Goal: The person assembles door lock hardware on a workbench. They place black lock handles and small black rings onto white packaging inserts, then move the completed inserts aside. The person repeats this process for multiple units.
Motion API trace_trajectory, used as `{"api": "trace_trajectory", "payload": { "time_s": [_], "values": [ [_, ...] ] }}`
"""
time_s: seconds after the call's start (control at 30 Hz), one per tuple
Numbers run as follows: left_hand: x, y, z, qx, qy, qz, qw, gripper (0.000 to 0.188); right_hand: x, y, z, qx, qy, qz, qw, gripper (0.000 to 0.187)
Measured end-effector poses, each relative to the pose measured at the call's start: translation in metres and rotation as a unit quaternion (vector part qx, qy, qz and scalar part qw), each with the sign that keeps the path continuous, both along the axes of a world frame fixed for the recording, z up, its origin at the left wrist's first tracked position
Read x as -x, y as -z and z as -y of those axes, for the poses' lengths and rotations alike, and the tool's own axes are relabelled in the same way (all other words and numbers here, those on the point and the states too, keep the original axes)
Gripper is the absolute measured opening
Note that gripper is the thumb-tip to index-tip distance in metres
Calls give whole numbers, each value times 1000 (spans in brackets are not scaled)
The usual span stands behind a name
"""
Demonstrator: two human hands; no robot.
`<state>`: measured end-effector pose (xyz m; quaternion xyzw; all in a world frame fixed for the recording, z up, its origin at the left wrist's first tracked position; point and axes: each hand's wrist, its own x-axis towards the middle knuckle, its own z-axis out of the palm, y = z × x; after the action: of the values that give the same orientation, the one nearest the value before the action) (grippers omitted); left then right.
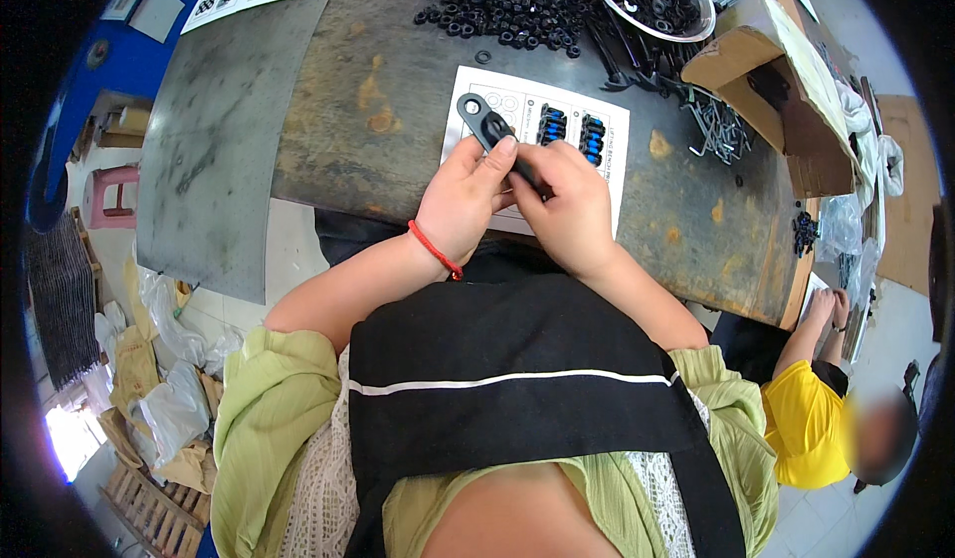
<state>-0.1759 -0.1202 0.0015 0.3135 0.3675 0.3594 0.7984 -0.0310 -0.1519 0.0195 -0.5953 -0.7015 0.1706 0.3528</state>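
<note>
Over a white printed sheet (pixel 597 185), both hands meet around a black flat metal piece (pixel 477 112) with a rounded end and a hole through it. My left hand (pixel 463 188), a red cord at its wrist, pinches the piece between thumb and fingers. My right hand (pixel 572 205) is closed around the piece's near, dark end, its fingertips close to my left thumb. A small dark part seems to sit on the piece's face, but fingers partly cover it. A single black ring (pixel 483 58) lies just beyond the sheet.
Heaped black rings or nuts (pixel 497 6) cover the far table, beside a metal bowl (pixel 711 11) of black parts. Bent metal rods (pixel 718 125) and an open cardboard box (pixel 836 150) stand right. A co-worker in yellow (pixel 801 424) sits beyond the right edge. Bags (pixel 169 409) lie floor-left.
</note>
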Motion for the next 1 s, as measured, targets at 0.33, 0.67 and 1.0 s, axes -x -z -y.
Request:
{"api": "trace_trajectory", "payload": {
  "time_s": [0.33,0.67,1.0],
  "values": [
    [-2,-3,3,12,-64,37,997,32,-1,2,1,-10,21,-9,1000,39],
    [20,-4,-7,-181,109,-149,966,31,-27,5,4,26,40,-103,994,35],
    [68,32,-30,-358,-36,-362,860,23,-60,37,19,80,-28,65,994,34]
  ]
}}
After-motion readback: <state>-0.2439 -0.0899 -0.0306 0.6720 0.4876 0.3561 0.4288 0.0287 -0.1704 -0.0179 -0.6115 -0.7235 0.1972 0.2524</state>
